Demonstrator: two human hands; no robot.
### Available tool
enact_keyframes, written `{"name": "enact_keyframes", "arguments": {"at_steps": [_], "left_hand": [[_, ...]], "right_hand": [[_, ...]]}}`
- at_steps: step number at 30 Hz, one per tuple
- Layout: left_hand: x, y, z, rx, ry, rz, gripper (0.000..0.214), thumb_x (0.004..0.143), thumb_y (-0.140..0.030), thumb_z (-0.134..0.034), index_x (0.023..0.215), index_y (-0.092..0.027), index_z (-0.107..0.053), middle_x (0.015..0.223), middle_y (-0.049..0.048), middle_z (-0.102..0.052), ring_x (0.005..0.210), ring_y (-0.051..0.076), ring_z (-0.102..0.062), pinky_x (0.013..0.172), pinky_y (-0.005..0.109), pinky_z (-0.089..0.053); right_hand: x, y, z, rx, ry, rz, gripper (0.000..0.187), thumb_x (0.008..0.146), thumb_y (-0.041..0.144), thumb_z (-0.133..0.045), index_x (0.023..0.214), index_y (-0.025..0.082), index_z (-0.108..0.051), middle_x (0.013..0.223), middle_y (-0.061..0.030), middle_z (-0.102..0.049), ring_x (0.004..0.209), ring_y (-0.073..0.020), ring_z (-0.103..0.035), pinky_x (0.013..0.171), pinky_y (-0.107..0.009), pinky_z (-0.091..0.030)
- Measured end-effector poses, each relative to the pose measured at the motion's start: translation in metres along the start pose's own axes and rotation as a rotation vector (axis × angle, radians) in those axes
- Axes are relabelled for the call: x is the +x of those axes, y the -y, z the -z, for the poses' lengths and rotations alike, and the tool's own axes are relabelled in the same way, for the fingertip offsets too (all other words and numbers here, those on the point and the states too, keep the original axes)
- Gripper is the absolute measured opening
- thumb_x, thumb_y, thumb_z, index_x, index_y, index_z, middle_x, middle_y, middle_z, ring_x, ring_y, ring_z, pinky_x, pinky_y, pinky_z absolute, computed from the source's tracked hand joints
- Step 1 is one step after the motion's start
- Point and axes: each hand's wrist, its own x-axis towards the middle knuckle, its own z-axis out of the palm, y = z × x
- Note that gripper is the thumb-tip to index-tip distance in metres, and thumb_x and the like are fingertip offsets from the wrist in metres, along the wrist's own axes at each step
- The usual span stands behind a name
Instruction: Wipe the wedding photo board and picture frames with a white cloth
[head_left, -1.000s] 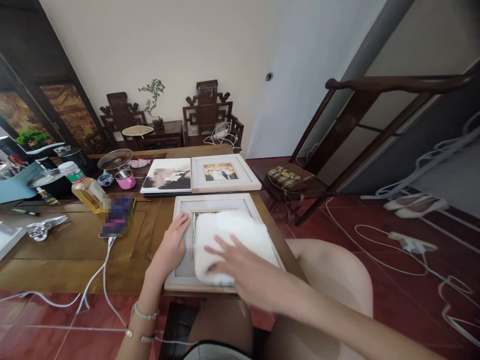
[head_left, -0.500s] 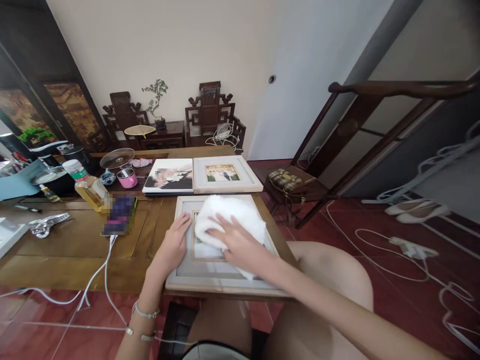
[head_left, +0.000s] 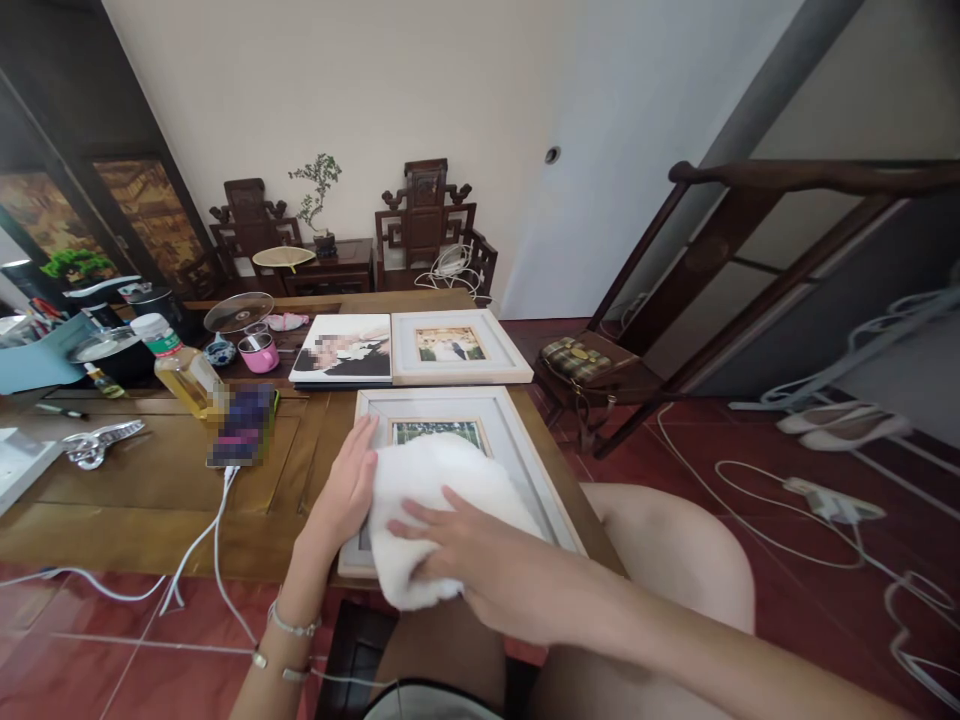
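A picture frame (head_left: 551,487) with a pale wooden border and a small inner photo lies flat at the near edge of the wooden table. My right hand (head_left: 469,565) presses a white cloth (head_left: 442,480) onto its lower part, fingers partly spread and the thumb side tucked into a fold. The cloth hides much of the photo and hangs over the frame's near edge. On the frame's left border rests my left hand (head_left: 349,490), its fingers stretched out flat, the thumb beside the cloth.
Behind lie a second frame (head_left: 463,345) and a photo panel (head_left: 343,348). Leftward are a phone (head_left: 244,425) on a white cable, a bottle (head_left: 187,375), a pink cup (head_left: 258,353) and a hair clip (head_left: 101,440). A chair (head_left: 637,370) with a checked bag stands at right.
My right hand has drawn the cloth toward me, down the frame, uncovering the top of the inner photo. My left hand stays on the left border.
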Motion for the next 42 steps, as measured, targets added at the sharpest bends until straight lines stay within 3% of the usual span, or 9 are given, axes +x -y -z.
{"name": "enact_keyframes", "arguments": {"at_steps": [5, 9, 18, 24, 28, 31, 35, 38, 42], "left_hand": [[0.002, 0.003, -0.005, 0.131, 0.056, 0.027, 0.047, 0.097, -0.036, -0.032, 0.137, -0.015, -0.04, 0.15, 0.0113, -0.032, 0.142, 0.021, -0.02, 0.117, 0.042, -0.019], [0.002, 0.004, -0.005, 0.221, 0.112, 0.006, 0.043, 0.096, -0.033, -0.035, 0.134, -0.015, -0.044, 0.148, 0.0123, -0.035, 0.142, 0.023, -0.021, 0.115, 0.046, -0.024], [0.003, 0.005, -0.005, 0.273, 0.141, -0.015, 0.042, 0.096, -0.027, -0.031, 0.135, -0.015, -0.045, 0.148, 0.0131, -0.036, 0.141, 0.023, -0.023, 0.114, 0.047, -0.026], [0.003, 0.007, -0.006, 0.262, 0.118, -0.02, 0.042, 0.096, -0.026, -0.032, 0.134, -0.015, -0.046, 0.147, 0.0121, -0.036, 0.141, 0.022, -0.023, 0.114, 0.046, -0.026], [0.003, 0.008, -0.007, 0.268, 0.101, -0.028, 0.041, 0.095, -0.025, -0.034, 0.133, -0.015, -0.047, 0.147, 0.0125, -0.037, 0.141, 0.022, -0.024, 0.114, 0.046, -0.026], [0.003, 0.008, -0.008, 0.266, 0.089, -0.03, 0.041, 0.095, -0.024, -0.035, 0.132, -0.016, -0.047, 0.146, 0.0121, -0.039, 0.14, 0.023, -0.026, 0.114, 0.046, -0.027], [0.004, 0.007, -0.007, 0.266, 0.091, -0.037, 0.04, 0.095, -0.024, -0.035, 0.132, -0.017, -0.048, 0.146, 0.0117, -0.04, 0.14, 0.023, -0.026, 0.114, 0.046, -0.026], [0.004, 0.007, -0.006, 0.268, 0.094, -0.037, 0.04, 0.095, -0.024, -0.035, 0.132, -0.016, -0.048, 0.146, 0.012, -0.04, 0.14, 0.023, -0.026, 0.114, 0.046, -0.027], [0.004, 0.005, -0.005, 0.265, 0.099, -0.034, 0.041, 0.095, -0.024, -0.035, 0.132, -0.015, -0.048, 0.145, 0.0128, -0.04, 0.14, 0.023, -0.026, 0.115, 0.046, -0.026]], "right_hand": [[-0.055, -0.006, 0.008, 0.046, -0.024, -0.257, 0.059, 0.058, -0.006, -0.036, 0.097, 0.025, -0.07, 0.141, -0.002, -0.047, 0.134, -0.0251, -0.034, 0.108, -0.054, -0.026], [-0.075, -0.038, 0.008, 0.02, -0.093, -0.376, 0.055, 0.059, -0.002, -0.038, 0.096, 0.022, -0.07, 0.142, -0.0039, -0.044, 0.135, -0.0254, -0.032, 0.112, -0.054, -0.015], [-0.026, -0.118, 0.005, -0.279, -0.415, -0.456, 0.069, 0.059, -0.006, -0.035, 0.117, 0.02, -0.061, 0.145, -0.0075, -0.041, 0.138, -0.0281, -0.024, 0.107, -0.063, -0.02], [-0.029, -0.109, -0.003, -0.202, -0.398, -0.397, 0.075, 0.056, -0.008, -0.035, 0.123, 0.019, -0.057, 0.137, -0.0099, -0.05, 0.134, -0.0274, -0.034, 0.105, -0.053, -0.029], [-0.06, -0.087, 0.007, -0.084, -0.433, -0.363, 0.052, 0.068, 0.002, -0.043, 0.112, 0.023, -0.062, 0.111, -0.0065, -0.067, 0.104, -0.0258, -0.061, 0.082, -0.034, -0.05], [-0.069, -0.088, 0.025, -0.165, -0.56, -0.417, 0.035, 0.072, 0.004, -0.046, 0.097, 0.019, -0.065, 0.091, -0.008, -0.069, 0.084, -0.0255, -0.065, 0.07, -0.033, -0.052], [-0.056, -0.115, 0.036, -0.461, -0.815, -0.473, 0.053, 0.065, -0.01, -0.036, 0.104, 0.015, -0.062, 0.122, -0.0162, -0.06, 0.118, -0.0315, -0.052, 0.094, -0.048, -0.044], [-0.039, -0.131, 0.028, -0.529, -0.706, -0.4, 0.064, 0.06, -0.013, -0.034, 0.11, 0.014, -0.061, 0.142, -0.0152, -0.044, 0.136, -0.0315, -0.028, 0.105, -0.061, -0.026], [-0.022, -0.123, 0.008, -0.432, -0.434, -0.365, 0.068, 0.057, -0.012, -0.037, 0.113, 0.015, -0.063, 0.137, -0.0145, -0.05, 0.133, -0.0316, -0.034, 0.105, -0.064, -0.023]]}}
